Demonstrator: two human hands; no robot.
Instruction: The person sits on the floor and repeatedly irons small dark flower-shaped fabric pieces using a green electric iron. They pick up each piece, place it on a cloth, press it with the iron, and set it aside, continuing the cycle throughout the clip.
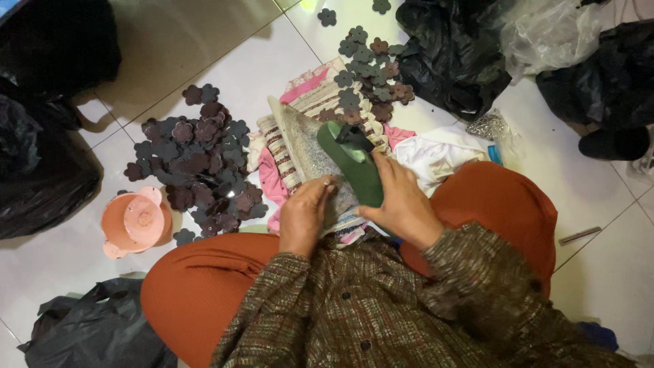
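Right hand point(402, 201) grips a green sole point(354, 167); left hand point(304, 215) presses flat on glittery fabric point(306, 146). Black bags point(449, 58) lie at one o'clock, a pink tub point(133, 221) at nine.

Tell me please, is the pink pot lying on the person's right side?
No, the pink pot lies on the floor tiles by the left knee, beside the pile of dark flower cutouts.

Soft indoor light is falling from above, glaring off the glossy white floor tiles point(204, 41) in the upper left of the frame; corners are darkening where black plastic bags point(41, 170) are swallowing detail, and focus is holding sharp centrally, softening slightly toward the edges
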